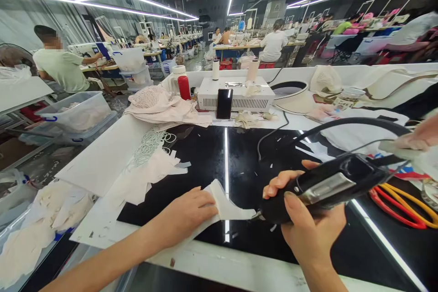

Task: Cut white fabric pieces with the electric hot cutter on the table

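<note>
My left hand (186, 213) lies flat on a small white fabric piece (228, 206) on the black glossy worktop (205, 159), pinning it down. My right hand (308, 219) grips a black electric cutting tool (328, 185) with a metal side plate; its rounded front end touches the right edge of the fabric piece. A black cable (345, 123) arcs from the tool up and to the right.
White fabric scraps (147, 173) and a coil of elastic (150, 141) lie left. A white box (236, 93) with a phone (224, 103) leaning on it, a red bottle (184, 87) and thread cones stand behind. Red and yellow scissors (404, 205) lie right. Other workers sit at distant tables.
</note>
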`<state>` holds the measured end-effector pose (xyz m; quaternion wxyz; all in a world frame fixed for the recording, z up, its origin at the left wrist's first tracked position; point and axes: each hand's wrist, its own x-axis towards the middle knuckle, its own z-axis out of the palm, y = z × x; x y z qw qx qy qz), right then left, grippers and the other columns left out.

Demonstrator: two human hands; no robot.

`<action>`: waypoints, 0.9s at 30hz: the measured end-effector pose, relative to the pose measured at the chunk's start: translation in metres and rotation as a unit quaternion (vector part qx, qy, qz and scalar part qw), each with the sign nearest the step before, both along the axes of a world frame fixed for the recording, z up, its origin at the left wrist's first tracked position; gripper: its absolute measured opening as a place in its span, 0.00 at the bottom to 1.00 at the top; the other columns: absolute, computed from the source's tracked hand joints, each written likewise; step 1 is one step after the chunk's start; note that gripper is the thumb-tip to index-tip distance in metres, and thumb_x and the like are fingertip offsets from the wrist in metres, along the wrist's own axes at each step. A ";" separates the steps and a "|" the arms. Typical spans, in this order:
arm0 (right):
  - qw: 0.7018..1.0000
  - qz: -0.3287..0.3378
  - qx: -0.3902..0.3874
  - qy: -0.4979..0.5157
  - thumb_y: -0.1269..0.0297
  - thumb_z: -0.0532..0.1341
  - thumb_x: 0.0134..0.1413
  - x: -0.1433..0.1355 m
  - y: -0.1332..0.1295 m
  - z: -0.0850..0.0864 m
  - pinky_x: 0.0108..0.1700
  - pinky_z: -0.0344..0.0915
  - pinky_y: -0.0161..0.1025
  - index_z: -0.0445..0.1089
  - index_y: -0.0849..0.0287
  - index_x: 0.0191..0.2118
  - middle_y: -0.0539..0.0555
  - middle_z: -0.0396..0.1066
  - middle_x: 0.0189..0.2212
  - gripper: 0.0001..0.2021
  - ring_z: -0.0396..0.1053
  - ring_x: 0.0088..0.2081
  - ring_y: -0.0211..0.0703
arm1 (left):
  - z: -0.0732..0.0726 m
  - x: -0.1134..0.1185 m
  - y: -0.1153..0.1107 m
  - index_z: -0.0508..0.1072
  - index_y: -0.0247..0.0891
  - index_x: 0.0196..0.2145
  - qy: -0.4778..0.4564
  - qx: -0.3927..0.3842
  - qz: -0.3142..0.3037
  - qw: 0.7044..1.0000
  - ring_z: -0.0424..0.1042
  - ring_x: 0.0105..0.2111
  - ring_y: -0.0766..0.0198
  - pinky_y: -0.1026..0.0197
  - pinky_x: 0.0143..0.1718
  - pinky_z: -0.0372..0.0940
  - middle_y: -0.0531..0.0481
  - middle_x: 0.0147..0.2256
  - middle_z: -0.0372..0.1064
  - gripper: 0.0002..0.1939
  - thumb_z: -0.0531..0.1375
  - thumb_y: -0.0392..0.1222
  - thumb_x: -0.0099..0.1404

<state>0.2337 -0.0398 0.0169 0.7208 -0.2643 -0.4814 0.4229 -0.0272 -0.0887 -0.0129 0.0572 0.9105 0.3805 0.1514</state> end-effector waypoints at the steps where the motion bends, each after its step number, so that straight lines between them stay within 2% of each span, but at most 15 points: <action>1: 1.000 0.003 0.001 -0.001 0.64 0.75 0.62 0.000 -0.001 -0.001 0.34 0.77 0.42 0.72 0.46 0.59 0.48 0.75 0.35 0.23 0.75 0.31 0.41 | -0.001 0.001 0.000 0.74 0.38 0.54 -0.003 0.008 -0.002 1.000 0.78 0.54 0.57 0.46 0.68 0.67 0.45 0.53 0.77 0.18 0.54 0.21 0.76; 7: 1.000 0.009 0.008 -0.009 0.65 0.73 0.64 -0.004 -0.003 -0.007 0.34 0.76 0.42 0.71 0.46 0.60 0.48 0.75 0.36 0.23 0.75 0.31 0.41 | -0.004 0.024 0.014 0.75 0.34 0.54 -0.045 0.050 -0.065 0.996 0.79 0.53 0.55 0.49 0.67 0.69 0.43 0.52 0.80 0.12 0.55 0.28 0.80; 10: 1.000 0.008 0.020 -0.011 0.68 0.72 0.64 -0.005 -0.004 -0.011 0.32 0.76 0.41 0.70 0.47 0.61 0.48 0.75 0.36 0.23 0.76 0.31 0.41 | -0.004 0.039 0.033 0.77 0.34 0.54 -0.060 0.035 -0.114 0.991 0.78 0.53 0.57 0.54 0.62 0.72 0.44 0.51 0.81 0.12 0.55 0.29 0.82; 13: 1.000 -0.003 0.017 0.003 0.69 0.72 0.63 -0.008 -0.006 -0.013 0.33 0.77 0.41 0.69 0.47 0.61 0.47 0.75 0.36 0.24 0.76 0.31 0.41 | -0.006 0.049 0.050 0.78 0.36 0.55 -0.044 0.008 -0.146 0.988 0.79 0.53 0.57 0.56 0.59 0.72 0.44 0.52 0.81 0.12 0.55 0.33 0.83; 17: 1.000 -0.013 0.020 0.017 0.69 0.72 0.63 -0.012 -0.006 -0.013 0.32 0.77 0.41 0.69 0.48 0.61 0.48 0.75 0.36 0.24 0.76 0.31 0.41 | -0.010 0.050 0.057 0.79 0.36 0.54 -0.019 -0.031 -0.141 0.989 0.79 0.54 0.56 0.55 0.58 0.73 0.45 0.53 0.80 0.13 0.54 0.40 0.85; 22: 0.999 -0.028 0.027 0.021 0.70 0.72 0.62 -0.017 -0.003 -0.011 0.31 0.77 0.40 0.68 0.48 0.60 0.47 0.76 0.36 0.25 0.76 0.30 0.41 | -0.019 0.043 0.054 0.76 0.39 0.63 -0.028 -0.026 -0.126 0.991 0.77 0.54 0.55 0.53 0.58 0.75 0.44 0.56 0.78 0.16 0.55 0.41 0.85; 27: 0.999 -0.034 0.025 0.021 0.72 0.71 0.60 -0.021 -0.002 -0.010 0.31 0.77 0.38 0.68 0.48 0.60 0.46 0.76 0.35 0.25 0.76 0.30 0.39 | -0.020 0.039 0.053 0.74 0.40 0.65 -0.025 -0.037 -0.123 0.991 0.76 0.55 0.55 0.52 0.59 0.75 0.43 0.58 0.76 0.17 0.57 0.41 0.84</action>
